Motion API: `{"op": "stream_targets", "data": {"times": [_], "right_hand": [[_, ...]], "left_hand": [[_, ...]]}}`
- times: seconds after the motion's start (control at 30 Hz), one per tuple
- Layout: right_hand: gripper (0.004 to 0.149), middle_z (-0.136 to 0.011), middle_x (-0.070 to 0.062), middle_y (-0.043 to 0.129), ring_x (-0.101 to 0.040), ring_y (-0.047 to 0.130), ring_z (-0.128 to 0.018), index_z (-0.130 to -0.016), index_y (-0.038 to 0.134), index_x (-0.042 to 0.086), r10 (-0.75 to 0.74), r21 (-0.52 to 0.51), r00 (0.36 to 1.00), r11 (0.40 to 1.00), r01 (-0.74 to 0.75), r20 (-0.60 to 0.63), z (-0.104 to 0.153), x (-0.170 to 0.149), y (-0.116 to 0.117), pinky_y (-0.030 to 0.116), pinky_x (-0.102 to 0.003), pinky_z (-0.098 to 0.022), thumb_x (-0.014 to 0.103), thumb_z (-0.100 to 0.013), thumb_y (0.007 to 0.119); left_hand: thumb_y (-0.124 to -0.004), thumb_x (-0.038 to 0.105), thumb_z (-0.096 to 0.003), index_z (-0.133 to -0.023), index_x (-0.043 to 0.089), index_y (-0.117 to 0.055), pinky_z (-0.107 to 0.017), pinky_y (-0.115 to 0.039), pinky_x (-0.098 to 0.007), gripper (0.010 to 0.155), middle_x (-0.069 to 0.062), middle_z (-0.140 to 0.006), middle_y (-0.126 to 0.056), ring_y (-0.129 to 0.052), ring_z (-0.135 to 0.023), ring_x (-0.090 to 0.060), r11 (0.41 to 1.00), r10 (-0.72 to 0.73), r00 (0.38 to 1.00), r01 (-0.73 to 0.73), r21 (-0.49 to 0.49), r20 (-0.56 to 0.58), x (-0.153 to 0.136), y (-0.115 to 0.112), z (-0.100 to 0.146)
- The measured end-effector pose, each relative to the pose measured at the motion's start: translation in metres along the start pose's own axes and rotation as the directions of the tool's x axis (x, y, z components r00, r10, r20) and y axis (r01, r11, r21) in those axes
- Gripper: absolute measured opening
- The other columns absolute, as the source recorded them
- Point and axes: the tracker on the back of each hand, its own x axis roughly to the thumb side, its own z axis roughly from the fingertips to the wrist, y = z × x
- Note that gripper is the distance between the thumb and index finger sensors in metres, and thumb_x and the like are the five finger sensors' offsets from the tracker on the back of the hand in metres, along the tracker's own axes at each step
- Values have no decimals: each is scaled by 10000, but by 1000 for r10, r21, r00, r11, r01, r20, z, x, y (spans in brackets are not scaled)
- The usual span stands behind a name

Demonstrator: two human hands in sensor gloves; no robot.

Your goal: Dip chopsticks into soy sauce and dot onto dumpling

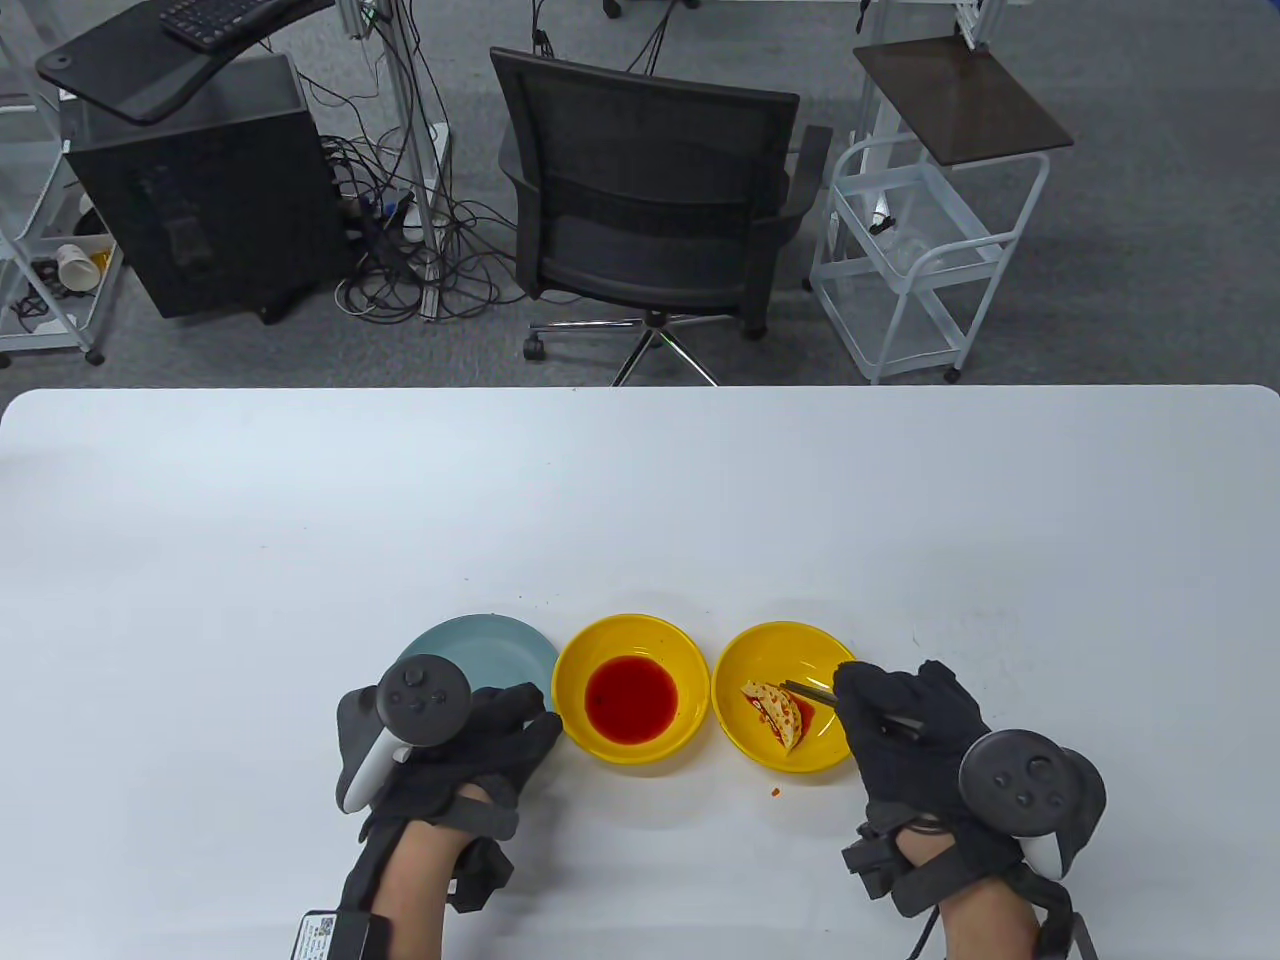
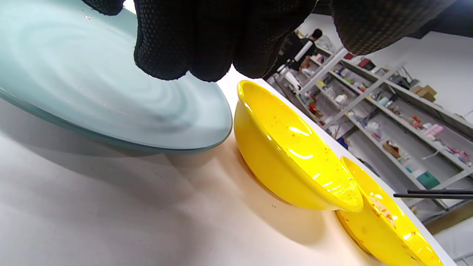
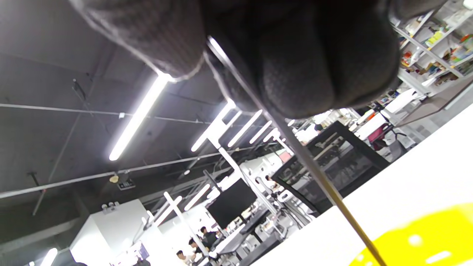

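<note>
A yellow bowl (image 1: pixel 632 645) with red sauce (image 1: pixel 631 698) stands mid-table. To its right a second yellow bowl (image 1: pixel 765 640) holds a sauce-stained dumpling (image 1: pixel 777 712). My right hand (image 1: pixel 905 715) grips dark chopsticks (image 1: pixel 808 692); their tips lie over the dumpling bowl, just right of the dumpling. In the right wrist view one chopstick (image 3: pixel 314 170) runs down from my gloved fingers (image 3: pixel 317 55) toward the yellow bowl (image 3: pixel 436 240). My left hand (image 1: pixel 470 740) rests on the near edge of a pale blue plate (image 1: pixel 480 645), holding nothing. The left wrist view shows the plate (image 2: pixel 92 88), both bowls (image 2: pixel 295 155) and the chopstick tips (image 2: pixel 432 194).
A small red sauce spot (image 1: pixel 775 791) lies on the white table (image 1: pixel 640 480) in front of the dumpling bowl. A black office chair (image 1: pixel 650 200) and a white cart (image 1: pixel 920 240) stand beyond the table's far edge.
</note>
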Motion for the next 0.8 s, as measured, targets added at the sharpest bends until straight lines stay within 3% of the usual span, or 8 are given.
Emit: {"op": "stream_targets", "data": {"times": [0.47,0.8], "right_hand": [[507,-611,-181,1007,-453,958,-554,-767,900,79,30,37,999,999,-28,-36,-1,-6,2,525,-764,-660,435,-430,772],[497,-688,-179,973,-453,929,-624,-819,862,123,-38,-42,990,998,44,134,6,12,-1,496,-771,-672,428,-435,776]], "left_hand": [[-716,615,-481,-1018,143,-751,-700,-529,-703,717,-102,-1006,-790,-863,-846,-434,1000,1,1000,-1,-7,-7,0,-1,0],[-718,613,-479,-1015,140,-756,-697,-530,-705,716,-105,-1001,-796,-867,-841,-435,1000,3,1000,-3,2,16,2,-1,0]]}}
